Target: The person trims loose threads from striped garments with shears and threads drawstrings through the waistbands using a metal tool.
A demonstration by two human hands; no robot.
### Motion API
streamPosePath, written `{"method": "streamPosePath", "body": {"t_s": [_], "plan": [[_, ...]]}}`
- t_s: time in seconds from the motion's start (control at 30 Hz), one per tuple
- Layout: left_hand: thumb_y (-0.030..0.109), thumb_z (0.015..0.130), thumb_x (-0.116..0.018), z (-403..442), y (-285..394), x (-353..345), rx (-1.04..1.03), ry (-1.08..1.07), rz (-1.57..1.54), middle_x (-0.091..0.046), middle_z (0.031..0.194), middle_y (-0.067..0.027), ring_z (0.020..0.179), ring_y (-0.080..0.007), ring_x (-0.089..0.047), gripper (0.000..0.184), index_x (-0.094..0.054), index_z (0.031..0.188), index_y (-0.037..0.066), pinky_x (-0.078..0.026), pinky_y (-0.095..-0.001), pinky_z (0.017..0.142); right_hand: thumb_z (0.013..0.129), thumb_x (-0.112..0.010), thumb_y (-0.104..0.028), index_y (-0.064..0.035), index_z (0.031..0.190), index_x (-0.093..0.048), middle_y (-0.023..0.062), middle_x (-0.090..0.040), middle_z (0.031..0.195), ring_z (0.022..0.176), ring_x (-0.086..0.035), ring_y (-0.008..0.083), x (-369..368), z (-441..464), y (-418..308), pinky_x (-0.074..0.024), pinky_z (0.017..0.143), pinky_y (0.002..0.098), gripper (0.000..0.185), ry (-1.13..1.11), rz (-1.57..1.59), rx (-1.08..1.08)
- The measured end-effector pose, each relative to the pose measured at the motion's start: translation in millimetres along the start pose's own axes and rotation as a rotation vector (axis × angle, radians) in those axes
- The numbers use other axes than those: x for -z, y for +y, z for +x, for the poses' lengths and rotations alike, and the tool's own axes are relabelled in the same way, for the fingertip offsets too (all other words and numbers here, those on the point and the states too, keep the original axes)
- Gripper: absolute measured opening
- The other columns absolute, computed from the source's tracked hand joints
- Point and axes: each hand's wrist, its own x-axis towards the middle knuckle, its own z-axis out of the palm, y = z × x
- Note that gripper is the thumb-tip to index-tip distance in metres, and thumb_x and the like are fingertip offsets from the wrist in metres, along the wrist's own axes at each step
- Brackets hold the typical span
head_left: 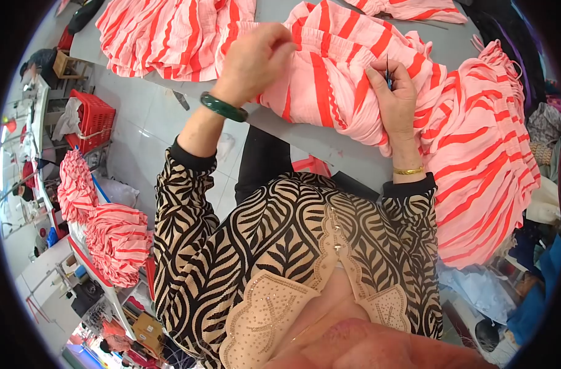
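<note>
A pink garment with red stripes and a gathered band [320,80] lies bunched on the grey table [292,130] in front of me. My left hand [256,61], a green bangle on its wrist, is raised over the garment's left part. Its fingers are curled together, slightly blurred, and whatever may be between them is hidden. On the garment's right part rests my right hand [394,98], closed around small thread snips [388,77]. A dark pointed tip and a bit of blue stick out between its thumb and fingers.
More striped garments are heaped at the table's upper left [163,37] and hang over its right side [483,166]. A red basket [97,123] stands on the tiled floor at left, near another striped pile [117,237]. Light blue cloth [477,292] lies at lower right.
</note>
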Motion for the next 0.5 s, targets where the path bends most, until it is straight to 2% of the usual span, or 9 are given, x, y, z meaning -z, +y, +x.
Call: {"method": "streamPosePath", "body": {"t_s": [0.07, 0.1, 0.2, 0.23, 0.33, 0.37, 0.47, 0.5], "plan": [[0.018, 0.084, -0.068, -3.4, 4.7, -17.9, -0.011, -0.037, 0.101, -0.064, 0.080, -0.0108, 0.075, -0.0246, -0.063, 0.019, -0.062, 0.095, 0.004, -0.051, -0.0342, 0.068, 0.086, -0.072, -0.013, -0.0007, 0.094, -0.060, -0.0021, -0.062, 0.083, 0.074, -0.051, 0.0040, -1.2, -0.1, -2.1, -0.0440, 0.067, 0.0201, 0.019, 0.005, -0.006, 0.000], [0.023, 0.082, -0.069, -2.8, 0.3, -28.8, -0.066, -0.011, 0.246, -0.064, 0.079, -0.0115, 0.075, -0.0270, -0.063, 0.023, -0.060, 0.089, 0.004, -0.050, -0.0372, 0.068, 0.086, -0.072, -0.013, -0.0008, 0.094, -0.060, -0.0022, -0.061, 0.083, 0.073, -0.050, 0.0039, -1.2, 0.1, -1.7, -0.0438, 0.067, 0.0201, 0.019, 0.006, -0.018, 0.007], [0.023, 0.082, -0.068, -3.2, -11.2, -46.8, -0.109, 0.014, 0.285, -0.063, 0.077, -0.0116, 0.075, -0.0292, -0.062, 0.022, -0.059, 0.085, 0.004, -0.050, -0.0392, 0.067, 0.086, -0.072, -0.013, -0.0009, 0.093, -0.060, -0.0027, -0.061, 0.082, 0.072, -0.049, 0.0038, 1.1, -0.7, 1.3, -0.0433, 0.066, 0.0202, 0.019, 0.014, -0.050, 0.026], [0.020, 0.083, -0.067, -4.3, -7.1, -44.2, -0.034, -0.006, 0.263, -0.063, 0.076, -0.0123, 0.073, -0.0279, -0.062, 0.019, -0.059, 0.085, 0.002, -0.049, -0.0367, 0.066, 0.086, -0.072, -0.013, -0.0009, 0.093, -0.060, -0.0028, -0.060, 0.081, 0.072, -0.049, 0.0037, 0.4, -1.1, 1.6, -0.0432, 0.066, 0.0202, 0.019, 0.017, -0.049, 0.032], [0.017, 0.085, -0.065, -10.2, -12.1, -35.4, 0.135, 0.090, -0.056, -0.062, 0.074, -0.0101, 0.070, -0.0218, -0.062, 0.017, -0.060, 0.085, 0.001, -0.049, -0.0333, 0.065, 0.085, -0.072, -0.013, -0.0010, 0.092, -0.060, -0.0033, -0.060, 0.080, 0.071, -0.048, 0.0036, 0.4, -0.6, 3.0, -0.0427, 0.065, 0.0203, 0.019, 0.006, -0.058, 0.037], [0.016, 0.090, -0.062, -12.3, -11.9, -28.9, 0.244, 0.092, -0.172, -0.062, 0.074, -0.0056, 0.069, -0.0139, -0.059, 0.016, -0.060, 0.088, 0.000, -0.048, -0.0279, 0.065, 0.085, -0.073, -0.013, -0.0011, 0.092, -0.061, -0.0034, -0.059, 0.080, 0.071, -0.047, 0.0035, 0.5, -0.9, 3.5, -0.0426, 0.065, 0.0203, 0.019, 0.001, -0.062, 0.034], [0.018, 0.090, -0.059, -10.7, -37.5, -18.5, 0.393, 0.133, -0.600, -0.063, 0.073, -0.0065, 0.067, -0.0147, -0.061, 0.020, -0.061, 0.088, -0.001, -0.049, -0.0281, 0.063, 0.085, -0.073, -0.013, -0.0013, 0.092, -0.061, -0.0039, -0.059, 0.079, 0.070, -0.046, 0.0036, -2.2, -0.7, 1.2, -0.0416, 0.063, 0.0203, 0.019, 0.012, -0.032, 0.037], [0.018, 0.092, -0.056, -10.7, -28.2, -12.6, 0.435, 0.140, -0.726, -0.061, 0.074, -0.0031, 0.068, -0.0089, -0.058, 0.020, -0.060, 0.087, -0.001, -0.048, -0.0238, 0.063, 0.085, -0.073, -0.013, -0.0013, 0.092, -0.061, -0.0040, -0.059, 0.079, 0.069, -0.046, 0.0036, -2.1, -0.6, 1.6, -0.0415, 0.063, 0.0204, 0.018, 0.007, -0.043, 0.036]]}}
